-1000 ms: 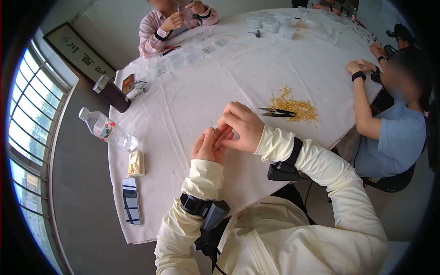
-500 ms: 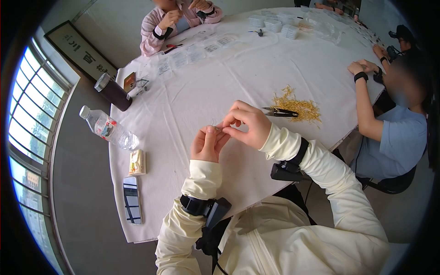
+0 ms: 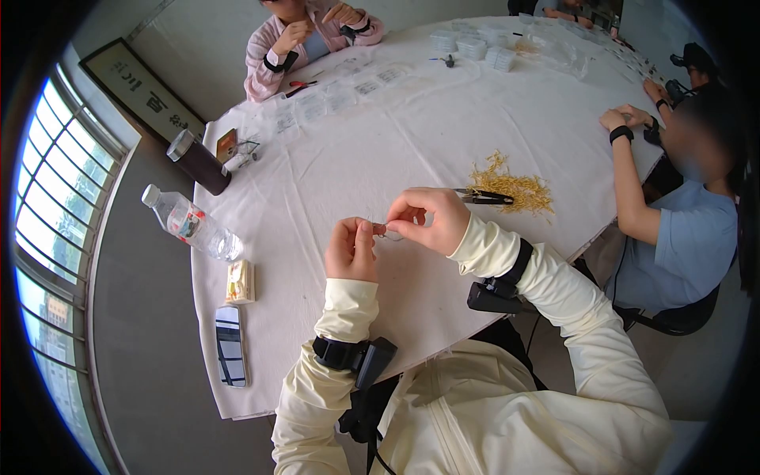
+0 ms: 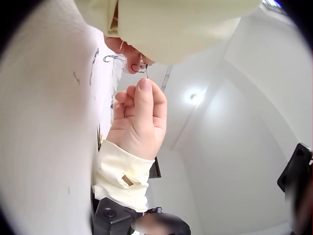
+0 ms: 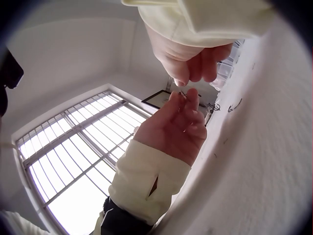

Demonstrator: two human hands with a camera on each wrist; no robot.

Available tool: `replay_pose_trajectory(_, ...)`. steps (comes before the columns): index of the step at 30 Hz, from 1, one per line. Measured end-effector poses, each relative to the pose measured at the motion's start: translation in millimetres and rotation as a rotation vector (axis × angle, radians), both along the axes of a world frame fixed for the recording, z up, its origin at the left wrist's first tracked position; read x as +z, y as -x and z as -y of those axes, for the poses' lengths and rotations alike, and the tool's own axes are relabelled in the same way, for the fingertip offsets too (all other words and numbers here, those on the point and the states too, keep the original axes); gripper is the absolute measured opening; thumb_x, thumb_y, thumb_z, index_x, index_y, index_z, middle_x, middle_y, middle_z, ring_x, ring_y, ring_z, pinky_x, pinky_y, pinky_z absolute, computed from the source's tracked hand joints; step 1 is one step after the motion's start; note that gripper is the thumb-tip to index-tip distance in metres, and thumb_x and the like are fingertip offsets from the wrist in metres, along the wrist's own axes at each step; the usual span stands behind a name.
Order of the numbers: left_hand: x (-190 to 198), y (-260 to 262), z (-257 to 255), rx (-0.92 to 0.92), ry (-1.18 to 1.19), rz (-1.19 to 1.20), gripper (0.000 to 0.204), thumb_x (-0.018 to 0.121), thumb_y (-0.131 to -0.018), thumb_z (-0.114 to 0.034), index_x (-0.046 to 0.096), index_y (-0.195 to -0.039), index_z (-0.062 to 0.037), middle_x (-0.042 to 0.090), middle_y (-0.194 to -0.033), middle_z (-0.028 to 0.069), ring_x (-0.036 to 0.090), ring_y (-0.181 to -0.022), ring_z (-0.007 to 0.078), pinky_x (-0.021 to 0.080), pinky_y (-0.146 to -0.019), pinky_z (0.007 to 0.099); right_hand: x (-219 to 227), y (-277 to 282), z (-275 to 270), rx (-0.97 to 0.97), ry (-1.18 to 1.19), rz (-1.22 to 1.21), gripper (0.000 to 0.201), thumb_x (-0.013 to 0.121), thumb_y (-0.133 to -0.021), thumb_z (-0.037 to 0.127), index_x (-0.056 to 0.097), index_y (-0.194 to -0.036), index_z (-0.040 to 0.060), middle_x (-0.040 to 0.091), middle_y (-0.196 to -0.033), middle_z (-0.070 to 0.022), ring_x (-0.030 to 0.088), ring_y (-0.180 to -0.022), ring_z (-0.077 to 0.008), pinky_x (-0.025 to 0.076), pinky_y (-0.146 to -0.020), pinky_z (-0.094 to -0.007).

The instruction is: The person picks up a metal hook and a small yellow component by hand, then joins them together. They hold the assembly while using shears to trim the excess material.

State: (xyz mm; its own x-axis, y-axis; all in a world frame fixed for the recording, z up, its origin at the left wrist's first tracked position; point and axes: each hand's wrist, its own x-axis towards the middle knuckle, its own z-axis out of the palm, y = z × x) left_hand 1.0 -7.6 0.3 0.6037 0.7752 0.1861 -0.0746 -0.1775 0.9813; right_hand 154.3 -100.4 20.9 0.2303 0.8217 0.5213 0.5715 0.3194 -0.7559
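Note:
In the head view my left hand [image 3: 351, 249] pinches a small item between thumb and forefinger. The left wrist view shows it as a small, dark fish hook [image 4: 137, 70] with a curved bend. My right hand [image 3: 431, 219] faces it from the right, thumb and forefinger pinching a thin strand [image 4: 147, 74] that runs up to the hook. The other right fingers are curled in. Further dark hooks [image 4: 93, 64] lie on the white tablecloth beside the hands. Black thread snips [image 3: 487, 197] lie beyond the right hand, against a pile of short yellow strands [image 3: 518, 188].
Left along the table stand a dark flask [image 3: 198, 162], a water bottle [image 3: 190, 223] and a tissue pack [image 3: 240, 283], with a phone [image 3: 231, 347] nearer me. Clear plastic boxes [image 3: 472, 47] are at the far side. A person in pink [image 3: 269, 55] and one in blue [image 3: 669, 237] sit around.
My right hand has drawn back to the right and slightly down from the left fingers, which it overlapped earlier. A small gap now shows between the fingertips. The left hand has barely shifted.

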Motion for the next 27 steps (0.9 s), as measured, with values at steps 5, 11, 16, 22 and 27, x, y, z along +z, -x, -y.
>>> replay_pose_trajectory(5,0.7,-1.5,2.5,-0.038,0.108,0.111,0.018,0.052,-0.097,-0.020,0.054,-0.096,-0.0016,0.064,-0.090,0.0064,0.055,-0.072,0.0099,0.048,-0.065,0.0242,-5.0,-0.5,-2.1,0.067,0.043,-0.169,0.006,0.064,-0.084,0.006,0.065,-0.090,0.0032,0.068,-0.079,-0.0038,0.063,-0.069,-0.0101,0.049,-0.064,-0.0239)
replay_pose_trajectory(11,1.7,-2.3,3.2,-0.075,0.270,0.174,0.020,0.051,-0.098,-0.019,0.054,-0.100,0.0008,0.063,-0.096,0.0108,0.062,-0.084,0.0158,0.053,-0.075,0.0276,-9.0,-0.1,-5.0,0.162,0.076,-0.403,0.008,0.061,-0.086,0.003,0.065,-0.093,0.0010,0.068,-0.081,-0.0052,0.065,-0.075,-0.0108,0.053,-0.070,-0.0246)
replay_pose_trajectory(16,-3.0,-3.6,2.0,-0.102,0.371,0.267,0.020,0.051,-0.098,-0.018,0.053,-0.101,0.0020,0.063,-0.100,0.0124,0.063,-0.087,0.0181,0.054,-0.081,0.0294,-7.7,-1.7,-4.3,0.057,0.028,-0.197,0.011,0.065,-0.083,0.004,0.069,-0.094,0.0033,0.070,-0.085,-0.0062,0.066,-0.075,-0.0134,0.053,-0.070,-0.0258)
replay_pose_trajectory(22,-3.9,-2.9,2.5,-0.123,0.397,0.302,0.020,0.050,-0.098,-0.017,0.054,-0.101,0.0017,0.063,-0.099,0.0115,0.063,-0.089,0.0180,0.054,-0.083,0.0294,-0.5,-1.9,-1.8,0.010,-0.093,0.123,0.016,0.070,-0.078,0.008,0.070,-0.094,0.0065,0.068,-0.085,-0.0065,0.066,-0.076,-0.0191,0.053,-0.067,-0.0289)
replay_pose_trajectory(27,-2.2,-3.8,7.7,-0.100,0.297,0.253,0.022,0.051,-0.098,-0.019,0.054,-0.100,0.0023,0.062,-0.099,0.0115,0.063,-0.090,0.0175,0.054,-0.084,0.0296,-6.2,-1.6,-4.0,-0.018,-0.173,0.236,0.014,0.071,-0.077,0.009,0.069,-0.090,0.0070,0.065,-0.084,-0.0066,0.064,-0.074,-0.0222,0.052,-0.065,-0.0306)
